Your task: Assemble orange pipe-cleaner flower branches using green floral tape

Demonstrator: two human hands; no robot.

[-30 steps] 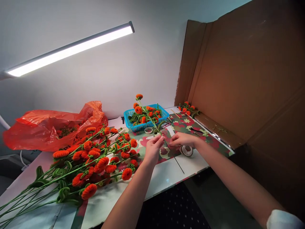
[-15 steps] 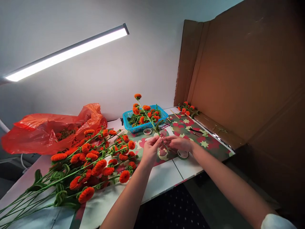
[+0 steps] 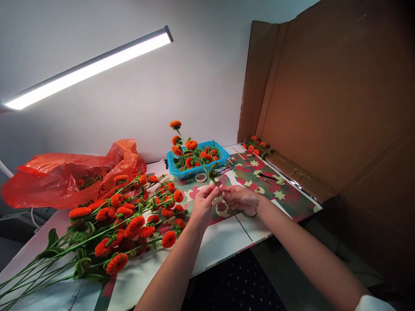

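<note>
My left hand [image 3: 205, 203] pinches the green stem of an artificial orange flower spray [image 3: 191, 145] between thumb and fingers. The spray stands tilted up and to the left, with several fuzzy blooms and a curled green leaf [image 3: 212, 171] just above the fingers. Close beside it, my right hand [image 3: 240, 197] has its fingertips closed on the low end of the same stem. Below the right hand lies a roll of tape [image 3: 249, 213], mostly hidden by it. Behind the spray is a blue plastic basket [image 3: 181, 175] holding more orange blooms.
A pile of long-stemmed orange flowers [image 3: 134, 226] covers the table's left side, before a red plastic bag [image 3: 65, 172]. Another tape roll [image 3: 201, 177] lies by the basket. Dark tweezers [image 3: 268, 176] rest on the patterned mat [image 3: 249, 172]. A cardboard wall [image 3: 324, 108] borders the right.
The spray has turned and leaned further left, its blooms more spread to view. My right hand's fingers, flatter before, have closed in on the stem. My left hand stays nearly in place.
</note>
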